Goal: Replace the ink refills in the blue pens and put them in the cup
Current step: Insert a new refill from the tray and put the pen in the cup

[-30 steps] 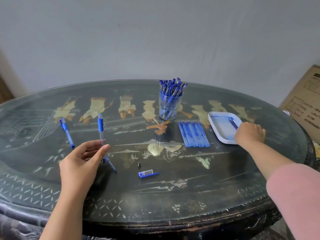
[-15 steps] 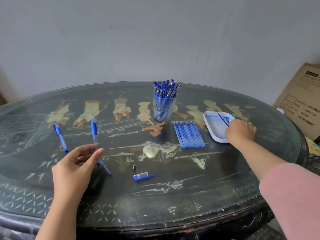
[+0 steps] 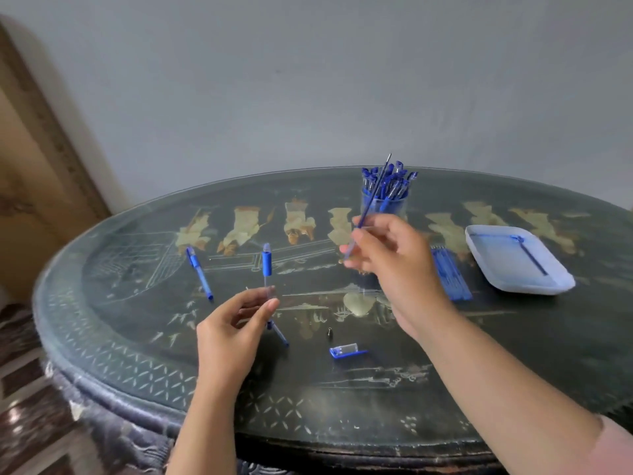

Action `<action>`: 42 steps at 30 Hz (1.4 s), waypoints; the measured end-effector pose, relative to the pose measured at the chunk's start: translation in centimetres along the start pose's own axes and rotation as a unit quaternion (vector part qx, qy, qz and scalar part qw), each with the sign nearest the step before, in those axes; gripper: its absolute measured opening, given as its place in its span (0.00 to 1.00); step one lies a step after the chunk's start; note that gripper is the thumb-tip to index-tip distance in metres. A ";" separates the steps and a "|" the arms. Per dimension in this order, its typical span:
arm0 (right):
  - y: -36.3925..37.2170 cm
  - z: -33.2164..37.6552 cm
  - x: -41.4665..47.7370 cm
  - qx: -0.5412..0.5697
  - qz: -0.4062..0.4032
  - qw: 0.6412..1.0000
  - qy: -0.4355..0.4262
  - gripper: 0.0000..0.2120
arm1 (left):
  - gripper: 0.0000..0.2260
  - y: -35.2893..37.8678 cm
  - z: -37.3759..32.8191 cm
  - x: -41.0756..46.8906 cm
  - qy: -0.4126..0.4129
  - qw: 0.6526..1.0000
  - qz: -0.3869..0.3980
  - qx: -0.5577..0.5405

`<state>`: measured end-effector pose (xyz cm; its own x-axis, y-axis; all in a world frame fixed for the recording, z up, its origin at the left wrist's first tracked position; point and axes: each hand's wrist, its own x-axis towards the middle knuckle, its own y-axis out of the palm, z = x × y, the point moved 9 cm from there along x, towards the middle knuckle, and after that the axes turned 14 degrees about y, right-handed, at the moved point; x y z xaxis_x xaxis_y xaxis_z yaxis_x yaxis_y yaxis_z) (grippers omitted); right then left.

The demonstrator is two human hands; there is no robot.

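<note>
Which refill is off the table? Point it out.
The refill pinched in the right hand, tip up; the others lie flat in the row or the white tray.

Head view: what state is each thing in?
Thin blue ink refill: pinched by right hand, tip up.
Clear plastic cup: upright, full of pens.
Clear pen barrel: uncapped, at left hand.
Blue-clipped clear cap: off, lying on table.
White plastic tray: holds one blue refill.

Cup (image 3: 387,205): rear centre of worktop (image 3: 137,354), pens (image 3: 388,181) inside.
Tray (image 3: 548,286): right of cup, refill (image 3: 531,257) inside.
Loose refills (image 3: 452,279): just left of tray.
Lone pen (image 3: 199,274): far left; pen barrel (image 3: 266,265) to its right.
Cap (image 3: 346,350): front centre, tip (image 3: 329,332) beside it.
</note>
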<state>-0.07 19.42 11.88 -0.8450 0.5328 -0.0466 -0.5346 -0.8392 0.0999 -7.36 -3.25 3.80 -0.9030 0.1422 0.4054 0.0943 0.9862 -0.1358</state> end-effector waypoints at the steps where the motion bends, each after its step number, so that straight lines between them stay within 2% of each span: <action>1: 1.9 -0.1 -0.3 0.039 0.033 0.999 0.011 0.04 | 0.08 0.0 0.0 0.0 0.002 1.000 0.003 -0.004; 5: 6.5 -0.1 -0.3 0.088 0.082 0.992 0.037 0.03 | 0.08 0.3 0.2 0.0 0.004 1.000 0.014 -0.009; 9: 8.3 -0.2 0.2 0.051 0.097 0.993 0.051 0.03 | 0.07 0.3 0.4 0.1 0.009 1.000 0.021 -0.006; 13: 8.7 -0.7 0.4 0.025 0.103 0.993 0.058 0.03 | 0.07 0.3 0.4 0.2 0.018 1.000 0.024 -0.002; 19: 8.5 -0.7 0.5 0.058 0.100 0.992 0.044 0.03 | 0.07 0.2 0.5 0.1 0.013 1.000 0.021 -0.012; 28: 8.6 -0.3 0.7 0.004 0.103 0.994 0.023 0.04 | 0.07 0.2 0.4 0.1 0.018 1.000 0.025 -0.002; 31: 8.8 0.1 0.8 -0.101 0.109 0.989 -0.025 0.06 | 0.07 0.2 0.5 0.1 0.017 1.000 0.025 0.001; 34: 9.3 -0.5 0.8 -0.221 0.117 0.967 -0.051 0.03 | 0.07 0.2 0.7 0.2 0.012 1.000 0.019 -0.007; 37: 9.2 -1.0 0.8 -0.251 0.133 0.958 -0.045 0.02 | 0.07 0.2 0.7 0.2 0.013 1.000 0.018 -0.012; 40: 8.1 -1.5 0.4 -0.284 0.130 0.950 -0.025 0.06 | 0.07 0.1 1.0 0.1 0.005 1.000 0.013 -0.021; 42: 6.5 -2.6 0.2 -0.371 0.115 0.922 0.002 0.08 | 0.07 0.1 1.1 0.2 0.002 1.000 0.012 -0.022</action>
<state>-3.77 13.77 9.99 -0.9363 0.3325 -0.1129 -0.2030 -0.7749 -0.5986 -7.99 -3.19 2.86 -0.8989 0.1656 0.4056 0.1336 0.9853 -0.1063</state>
